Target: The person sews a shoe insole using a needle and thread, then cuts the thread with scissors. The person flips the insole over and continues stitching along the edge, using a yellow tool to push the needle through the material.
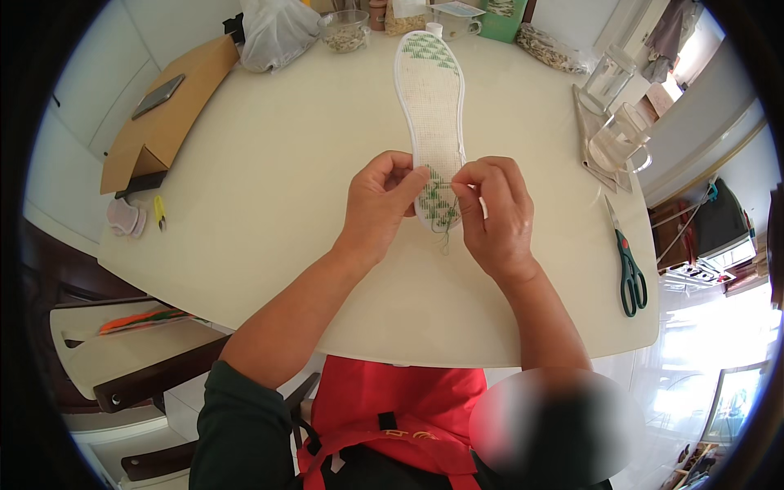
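A white fabric shoe insole [432,110] stands out from my hands over the table, toe end away from me. Green stitches in small triangles cover both its ends; the middle shows bare grid cloth. My left hand [376,205] grips the left edge near the heel, thumb on top and fingers mostly hidden beneath. At the right edge, my right hand [501,217] pinches a thin needle [443,183] between thumb and forefinger, lying across the stitched part. Loose green thread [445,245] curls down past the heel end.
Green-handled scissors [628,269] lie on the cream table [257,202] at right, below glass mugs [618,141]. Yellow thread snips [160,213] and a cardboard box [177,104] with a phone [158,96] are at left. A glass bowl [345,33] and bags stand at the back.
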Available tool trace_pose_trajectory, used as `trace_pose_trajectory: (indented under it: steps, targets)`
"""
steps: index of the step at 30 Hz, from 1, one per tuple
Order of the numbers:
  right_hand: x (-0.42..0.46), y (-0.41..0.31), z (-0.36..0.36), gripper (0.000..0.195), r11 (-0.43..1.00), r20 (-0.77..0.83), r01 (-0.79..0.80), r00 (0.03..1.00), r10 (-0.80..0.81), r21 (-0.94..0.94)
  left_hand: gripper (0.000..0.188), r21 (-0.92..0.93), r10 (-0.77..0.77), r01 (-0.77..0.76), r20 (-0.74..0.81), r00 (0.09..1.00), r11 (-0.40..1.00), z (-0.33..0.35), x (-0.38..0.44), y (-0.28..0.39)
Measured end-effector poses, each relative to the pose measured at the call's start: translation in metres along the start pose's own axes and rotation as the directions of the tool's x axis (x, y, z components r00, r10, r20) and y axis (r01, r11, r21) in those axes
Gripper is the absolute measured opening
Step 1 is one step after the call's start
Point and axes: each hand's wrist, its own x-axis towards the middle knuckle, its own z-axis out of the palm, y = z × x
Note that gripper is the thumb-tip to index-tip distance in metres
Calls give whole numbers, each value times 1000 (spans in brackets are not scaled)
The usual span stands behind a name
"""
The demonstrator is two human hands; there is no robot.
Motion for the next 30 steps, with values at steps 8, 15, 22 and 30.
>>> trace_pose_trajectory:
  steps: [8,15,22,30]
  targets:
    - [0,1,-4,6,994,21,-59,998,58,87,11,8,-26,26,9,1000,1000,-3,1,-1]
    - [-1,0,-4,6,995,45,-77,996,74,69,14,-34,-22,22,-7,1000,999,-2,1,0]
    - [-1,-2,-3,6,996,44,-81,996,79,47,12,-15,-27,27,-2,1000,1000,-3,1,-1]
    - [-1,-1,-3,9,998,39,-56,998,54,41,14,-18,-30,30,-13,999,999,-2,1,0]
